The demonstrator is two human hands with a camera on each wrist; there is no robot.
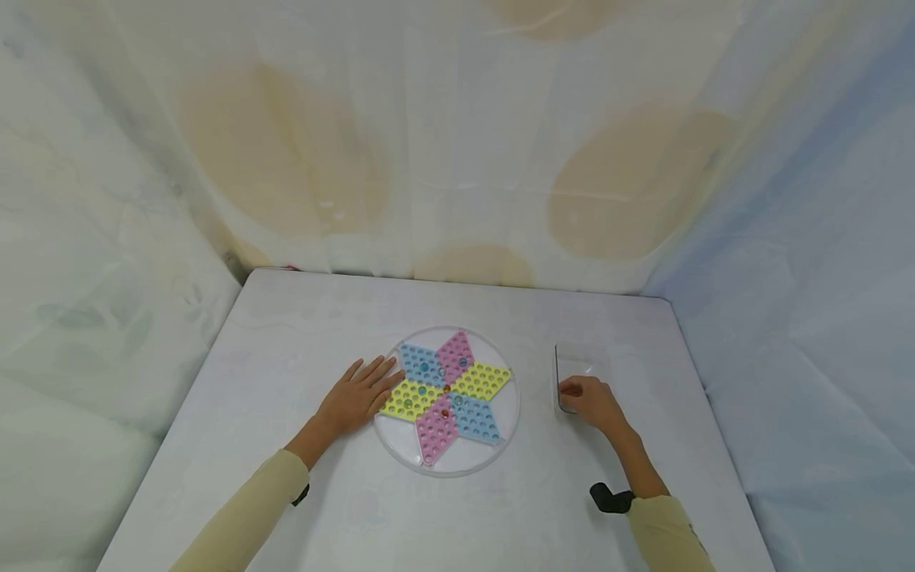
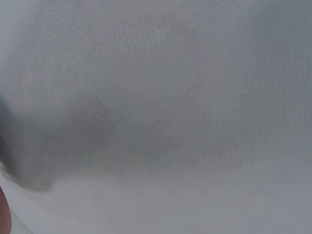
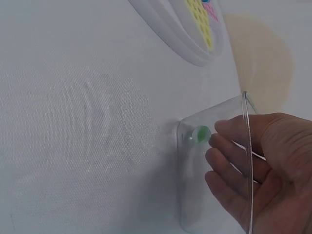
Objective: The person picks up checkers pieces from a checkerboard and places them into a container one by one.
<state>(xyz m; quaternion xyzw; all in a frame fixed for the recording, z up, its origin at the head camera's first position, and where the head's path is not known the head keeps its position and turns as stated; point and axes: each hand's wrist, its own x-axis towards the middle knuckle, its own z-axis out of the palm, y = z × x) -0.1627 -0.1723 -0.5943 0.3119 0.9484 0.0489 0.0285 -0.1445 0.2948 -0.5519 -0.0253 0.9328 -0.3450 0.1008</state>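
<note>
My left hand (image 1: 355, 399) rests with spread, extended fingers on the left rim of a round Chinese checkers board (image 1: 446, 474), fingertips over its blue and yellow points. Several marbles sit in the board's holes. My right hand (image 1: 593, 401) reaches into a clear plastic box (image 3: 187, 204) to the board's right. Inside the box, a clear marble with a green swirl (image 3: 201, 134) is right at the tips of the thumb and index finger, which are loosely bent around no visible grip. The other fingers curve beside them. In the left wrist view, mostly white tabletop shows.
The white table (image 1: 457, 532) runs up to pale hanging curtains (image 1: 457, 159) at the back and both sides. Between the board and the clear box lies a strip of tabletop. A black wrist camera (image 1: 611, 498) sticks out from my right wrist.
</note>
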